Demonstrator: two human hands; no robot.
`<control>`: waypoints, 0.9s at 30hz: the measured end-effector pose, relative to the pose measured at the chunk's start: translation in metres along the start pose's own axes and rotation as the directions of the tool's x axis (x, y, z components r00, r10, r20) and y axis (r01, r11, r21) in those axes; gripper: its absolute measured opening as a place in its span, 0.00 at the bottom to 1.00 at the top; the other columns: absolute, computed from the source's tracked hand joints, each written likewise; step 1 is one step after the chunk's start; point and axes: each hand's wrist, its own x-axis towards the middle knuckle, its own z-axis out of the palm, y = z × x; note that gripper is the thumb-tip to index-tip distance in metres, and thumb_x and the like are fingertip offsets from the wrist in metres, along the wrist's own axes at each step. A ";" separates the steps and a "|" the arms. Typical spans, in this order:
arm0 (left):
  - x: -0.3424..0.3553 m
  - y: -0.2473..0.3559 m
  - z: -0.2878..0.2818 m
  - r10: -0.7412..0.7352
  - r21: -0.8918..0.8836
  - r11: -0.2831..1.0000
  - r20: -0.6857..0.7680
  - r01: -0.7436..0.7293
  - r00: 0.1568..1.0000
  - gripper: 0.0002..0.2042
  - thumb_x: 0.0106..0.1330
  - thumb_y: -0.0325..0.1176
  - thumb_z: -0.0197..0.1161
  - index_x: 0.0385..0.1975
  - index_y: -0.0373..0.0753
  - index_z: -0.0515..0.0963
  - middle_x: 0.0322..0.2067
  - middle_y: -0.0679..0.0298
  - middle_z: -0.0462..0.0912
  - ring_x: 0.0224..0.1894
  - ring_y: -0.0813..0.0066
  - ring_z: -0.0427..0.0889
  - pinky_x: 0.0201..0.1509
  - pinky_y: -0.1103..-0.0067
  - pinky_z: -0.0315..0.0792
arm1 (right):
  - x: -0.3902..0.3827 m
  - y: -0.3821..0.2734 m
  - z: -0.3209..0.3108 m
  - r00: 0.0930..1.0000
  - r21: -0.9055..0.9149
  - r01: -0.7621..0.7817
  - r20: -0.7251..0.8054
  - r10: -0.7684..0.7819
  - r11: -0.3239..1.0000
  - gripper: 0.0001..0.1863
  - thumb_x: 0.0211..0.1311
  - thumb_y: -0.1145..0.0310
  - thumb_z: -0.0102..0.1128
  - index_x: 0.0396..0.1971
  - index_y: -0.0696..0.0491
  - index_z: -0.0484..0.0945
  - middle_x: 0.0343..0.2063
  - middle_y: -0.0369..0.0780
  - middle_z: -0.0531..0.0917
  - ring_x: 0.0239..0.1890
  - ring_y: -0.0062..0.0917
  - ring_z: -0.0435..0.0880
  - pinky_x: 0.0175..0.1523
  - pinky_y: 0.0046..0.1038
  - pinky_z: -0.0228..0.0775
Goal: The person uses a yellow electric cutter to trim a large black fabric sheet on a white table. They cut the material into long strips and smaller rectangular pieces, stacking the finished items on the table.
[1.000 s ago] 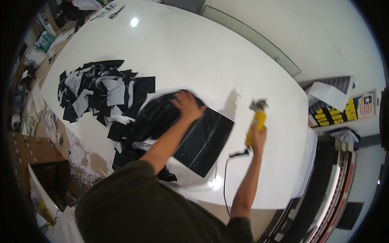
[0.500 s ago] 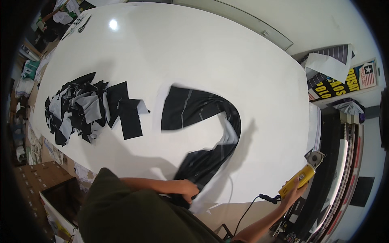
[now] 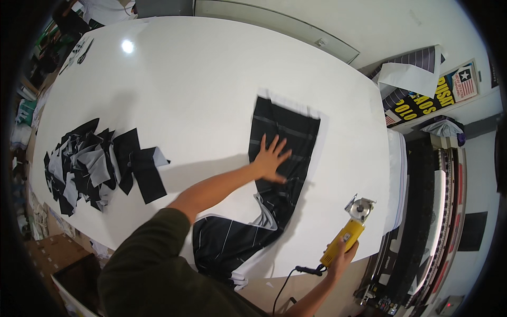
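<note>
My left hand [image 3: 271, 159] lies flat with fingers spread on a long strip of black fabric [image 3: 289, 126] marked with thin pale lines. The strip's far end is spread on the white table, while its nearer part curves left in folds and hangs toward the near edge, showing a light grey underside. In my right hand [image 3: 341, 257] is a yellow electric rotary cutter [image 3: 343, 243], gripped by its body at the right near edge. Its round metal blade head points away from me, apart from the fabric, and a black cord trails from its lower end.
A heap of black and grey fabric pieces [image 3: 87, 164] lies on the left of the white table [image 3: 200, 79]. Scissors [image 3: 85, 52] rest at the far left corner. A long machine [image 3: 417, 211] stands beyond the right edge, and a cardboard box [image 3: 60, 248] sits at the lower left.
My left hand has moved from the near edge out onto the fabric and spread its fingers. The strip's far end has flattened farther right. The cutter has come left, closer to the table.
</note>
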 end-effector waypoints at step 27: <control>-0.064 -0.093 -0.074 -0.315 -0.054 0.948 -0.278 0.313 0.907 0.36 0.70 0.50 0.63 0.72 0.32 0.65 0.72 0.40 0.62 0.75 0.42 0.61 0.78 0.49 0.54 | -0.059 0.013 0.007 0.992 0.091 -0.122 0.048 0.118 0.988 0.24 0.67 0.70 0.60 0.60 0.58 0.65 0.35 0.44 0.80 0.26 0.29 0.84 0.29 0.31 0.81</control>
